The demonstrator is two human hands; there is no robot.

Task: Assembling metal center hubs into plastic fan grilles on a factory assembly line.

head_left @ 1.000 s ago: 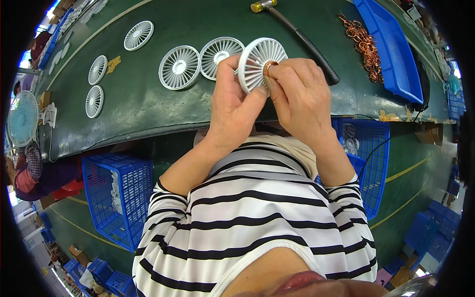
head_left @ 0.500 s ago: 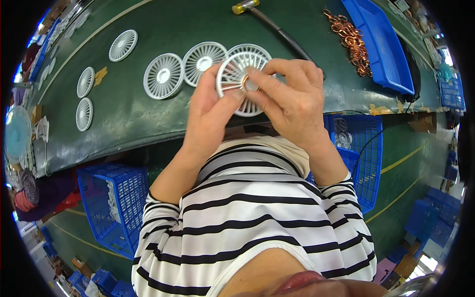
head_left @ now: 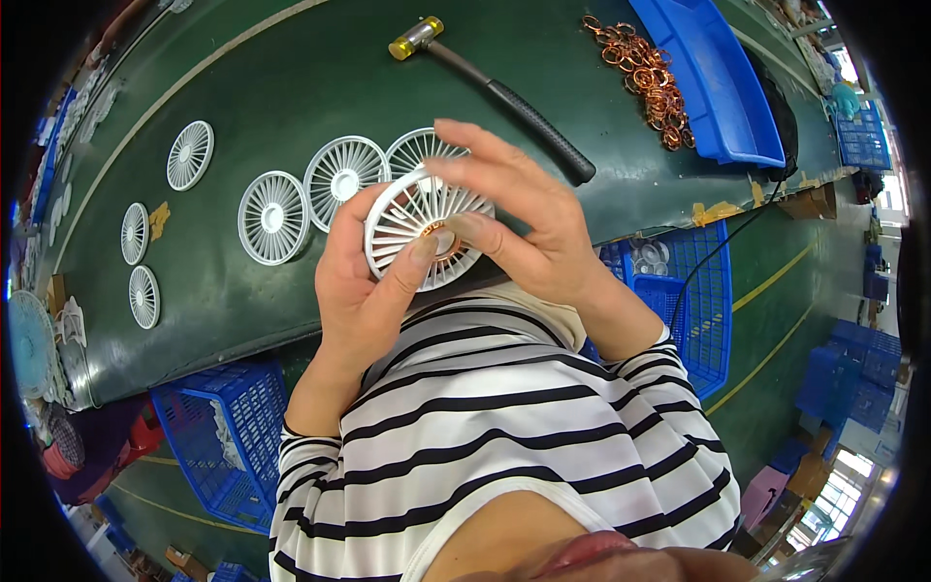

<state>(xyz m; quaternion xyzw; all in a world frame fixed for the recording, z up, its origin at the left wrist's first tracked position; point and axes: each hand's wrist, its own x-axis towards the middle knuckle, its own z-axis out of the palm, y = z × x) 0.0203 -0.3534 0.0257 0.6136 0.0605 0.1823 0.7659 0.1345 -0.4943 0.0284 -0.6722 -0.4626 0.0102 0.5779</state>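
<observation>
Just above the table's near edge, a white spoked wheel (head_left: 393, 230) is held tilted between my hands. My left hand (head_left: 357, 286) is closed around its left side, the thumb lying across the spokes to the hub. A copper-coloured ring (head_left: 452, 249) sits around the hub, partly covered by both thumbs. My right hand (head_left: 538, 228) has its thumb pressed at the ring while its fingers reach over the wheel's upper rim. Three similar wheels lie behind on the table: one wheel (head_left: 274, 218) at left, a middle wheel (head_left: 346, 182), and a wheel (head_left: 424, 147) partly hidden by my right hand.
A black-handled mallet (head_left: 529, 118) lies beyond my right hand. A pile of copper-coloured rings (head_left: 652, 82) is beside a blue tray (head_left: 722, 97). More wheels (head_left: 190, 155) lie far left. Blue baskets stand below the table, one at left (head_left: 228, 436), one at right (head_left: 708, 330).
The view has shifted, and the held wheel appears lower and further left. My right fingers have lifted from the hub toward the rim, and the thumb now presses the ring, which shows more.
</observation>
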